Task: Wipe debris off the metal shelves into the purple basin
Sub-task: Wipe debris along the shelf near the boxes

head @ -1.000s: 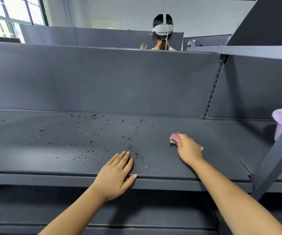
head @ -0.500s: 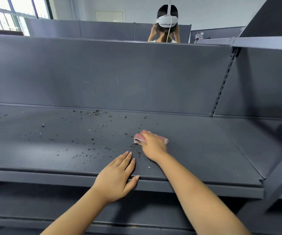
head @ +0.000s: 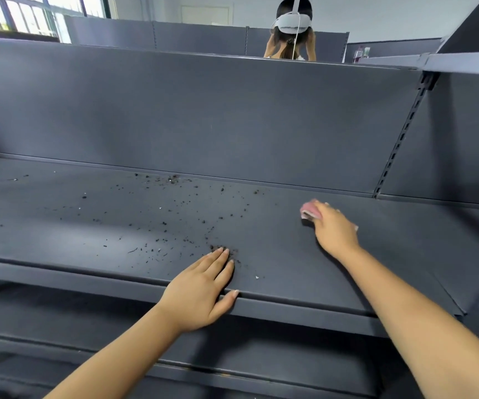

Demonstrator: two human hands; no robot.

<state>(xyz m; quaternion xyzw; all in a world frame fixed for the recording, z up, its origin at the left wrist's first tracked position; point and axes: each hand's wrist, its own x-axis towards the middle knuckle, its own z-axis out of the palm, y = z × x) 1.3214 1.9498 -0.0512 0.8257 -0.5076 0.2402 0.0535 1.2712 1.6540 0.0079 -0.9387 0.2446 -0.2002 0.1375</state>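
- Left hand (head: 201, 292): flat on the metal shelf (head: 88, 226) at its near edge, fingers straight and together, thumb along the front lip. It holds nothing.
- Right hand (head: 333, 231): fingers curled over a pink cloth (head: 309, 210), pressing it to the shelf, right of centre.
- Debris (head: 175, 220): dark crumbs scattered left of centre, back to the rear panel (head: 203, 116); a small heap touches the left fingertips.
- Open room: bare shelf surface lies between the two hands and right of the cloth.
- Purple basin: out of view.
- Far behind: a person wearing a headset (head: 291, 23).
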